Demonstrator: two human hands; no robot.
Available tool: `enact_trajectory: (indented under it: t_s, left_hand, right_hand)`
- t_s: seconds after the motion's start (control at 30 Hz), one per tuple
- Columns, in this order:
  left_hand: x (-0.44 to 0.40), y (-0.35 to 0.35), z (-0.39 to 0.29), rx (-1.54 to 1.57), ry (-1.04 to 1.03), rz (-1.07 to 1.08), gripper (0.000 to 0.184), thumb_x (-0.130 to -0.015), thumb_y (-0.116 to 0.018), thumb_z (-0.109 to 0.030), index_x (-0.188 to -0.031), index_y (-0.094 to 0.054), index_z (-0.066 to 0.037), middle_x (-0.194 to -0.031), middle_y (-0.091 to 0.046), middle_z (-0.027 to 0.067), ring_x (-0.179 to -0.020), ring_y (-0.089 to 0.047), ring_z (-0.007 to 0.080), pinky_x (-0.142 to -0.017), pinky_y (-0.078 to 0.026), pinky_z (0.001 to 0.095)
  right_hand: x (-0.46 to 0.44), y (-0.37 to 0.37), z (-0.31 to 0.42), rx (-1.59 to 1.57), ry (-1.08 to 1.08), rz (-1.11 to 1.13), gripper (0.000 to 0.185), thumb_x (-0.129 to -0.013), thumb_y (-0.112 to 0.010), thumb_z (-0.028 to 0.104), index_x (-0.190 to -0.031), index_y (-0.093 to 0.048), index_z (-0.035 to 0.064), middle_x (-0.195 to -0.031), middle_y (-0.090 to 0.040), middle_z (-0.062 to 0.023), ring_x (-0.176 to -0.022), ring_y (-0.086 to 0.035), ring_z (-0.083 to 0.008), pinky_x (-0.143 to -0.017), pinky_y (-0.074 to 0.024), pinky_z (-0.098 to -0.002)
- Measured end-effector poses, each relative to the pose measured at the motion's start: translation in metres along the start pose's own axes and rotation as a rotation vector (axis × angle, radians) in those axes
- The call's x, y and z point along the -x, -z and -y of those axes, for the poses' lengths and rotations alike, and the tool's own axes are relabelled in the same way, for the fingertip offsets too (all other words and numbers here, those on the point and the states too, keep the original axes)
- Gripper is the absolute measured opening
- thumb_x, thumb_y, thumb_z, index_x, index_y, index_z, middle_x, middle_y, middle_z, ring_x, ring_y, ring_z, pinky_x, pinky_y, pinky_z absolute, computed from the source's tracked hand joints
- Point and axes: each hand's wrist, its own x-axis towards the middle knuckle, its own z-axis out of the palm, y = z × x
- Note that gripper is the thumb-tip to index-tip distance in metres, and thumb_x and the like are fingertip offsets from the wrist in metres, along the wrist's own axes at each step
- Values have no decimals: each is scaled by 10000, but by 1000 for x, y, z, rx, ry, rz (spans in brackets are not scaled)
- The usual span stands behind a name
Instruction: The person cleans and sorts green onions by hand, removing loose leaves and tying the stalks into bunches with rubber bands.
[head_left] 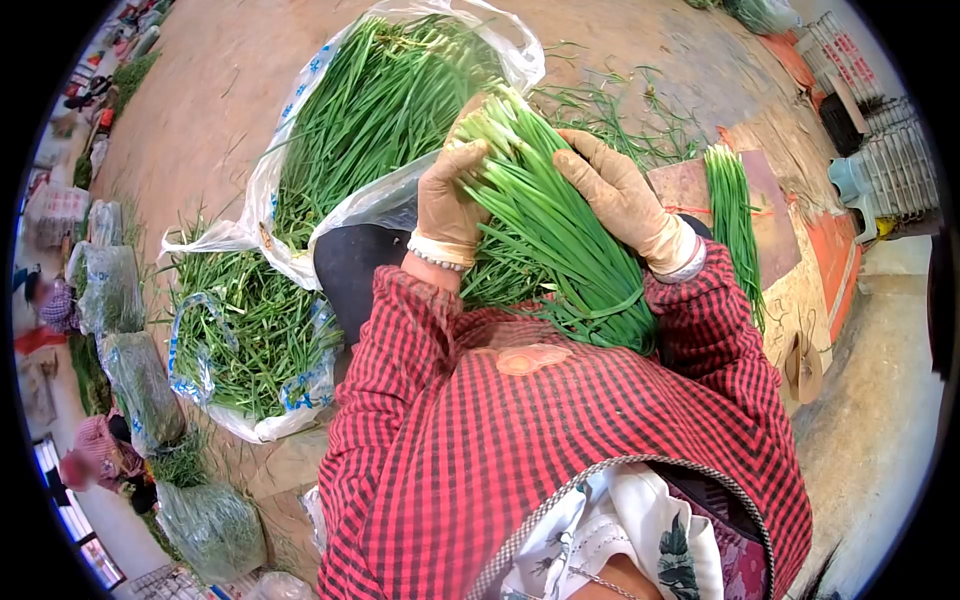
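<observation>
Holding green bundle (555, 215) between left hand (445, 195) and right hand (625, 200), near stuffed plastic bag (530, 62) and smaller bunch (733, 205) on board (780, 235).

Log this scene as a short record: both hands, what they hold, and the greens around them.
Left hand: gloved, holding the bunch of greens near its pale ends
Right hand: gloved, holding the opposite side
Bunch direction: pale ends away from the wearer, leaves toward the checked top
Wearer's left: plastic bags with loose greens
Wearer's right: second bunch on a board
</observation>
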Motion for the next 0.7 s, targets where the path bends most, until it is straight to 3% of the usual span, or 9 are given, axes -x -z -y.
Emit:
enact_trajectory:
  t_s: [0.07, 0.13, 0.17, 0.23, 0.33, 0.4, 0.57, 0.63, 0.7]
  left_hand:
    - [-4, 10, 3, 9, 0, 44, 598, -888, -618, -292, -1382, -410, -25, -1330, -517, 172, -1210, -526, 303, -1047, -419, 433]
    - [-7, 12, 8, -31, -6, 32, 744, -850, -670, -350, -1438, -313, -64, -1370, -470, 204, -1238, -490, 358, -1041, -424, 495]
    - [-6, 11, 8, -31, 0, 32, 744, -850, -670, -350, -1438, -313, -64, -1370, -470, 204, -1238, -490, 358, -1041, -424, 495]
    - [-7, 7, 5, -132, 17, 4, 767, -836, -689, -341, -1447, -302, -88, -1380, -454, 216, -1229, -498, 364, -1019, -443, 519]
    - [-9, 15, -2, -137, 61, 66, 770, -839, -675, -323, -1446, -294, -42, -1308, -519, 229, -1211, -522, 339, -1010, -462, 468]
    - [-7, 15, -7, -167, 68, 140, 761, -848, -645, -307, -1439, -284, 10, -1229, -580, 229, -1199, -537, 321, -1012, -463, 435]
    - [-7, 13, -4, -21, 64, 154, 730, -866, -604, -308, -1439, -285, 13, -1328, -481, 271, -1231, -502, 353, -1048, -418, 470]
    - [-6, 13, -2, 3, 45, 160, 733, -874, -604, -332, -1436, -285, 14, -1355, -442, 285, -1251, -478, 366, -1072, -384, 493]
    - [-6, 12, -1, 14, 27, 180, 710, -886, -598, -329, -1433, -295, 6, -1342, -456, 277, -1225, -508, 358, -1026, -439, 481]
  right_hand:
    - [5, -6, 9, -81, -65, 21, 537, -959, -547, 386, -1328, -484, 1, -1156, -638, -190, -1082, -616, -269, -922, -474, -343]
    - [14, -20, 22, 565, 100, -62, 523, -938, -567, 374, -1325, -491, 30, -1159, -625, -193, -1030, -637, -309, -871, -501, -357]
    - [16, -26, 31, 716, 184, -46, 531, -916, -583, 347, -1341, -470, 49, -1153, -609, -191, -970, -638, -340, -822, -518, -383]
    - [15, -34, 42, 840, 42, 39, 564, -903, -584, 351, -1365, -438, 63, -1156, -599, -178, -956, -632, -356, -802, -520, -402]
    - [18, -35, 36, 758, 141, 7, 590, -912, -566, 367, -1393, -406, 65, -1133, -619, -191, -980, -627, -368, -811, -516, -404]
    - [21, -34, 30, 642, 84, 38, 601, -918, -558, 382, -1402, -397, 64, -1114, -629, -200, -986, -629, -371, -813, -513, -402]
    - [16, -28, -3, 92, 23, 75, 547, -980, -472, 403, -1398, -406, 57, -1034, -654, -224, -952, -652, -356, -821, -496, -397]
    - [16, -25, 1, 192, 5, 85, 491, -994, -448, 396, -1344, -458, 52, -1008, -658, -216, -935, -652, -348, -821, -491, -398]
    - [18, -26, 4, 171, -14, 115, 482, -991, -438, 423, -1293, -491, 52, -979, -662, -209, -916, -651, -346, -818, -488, -398]
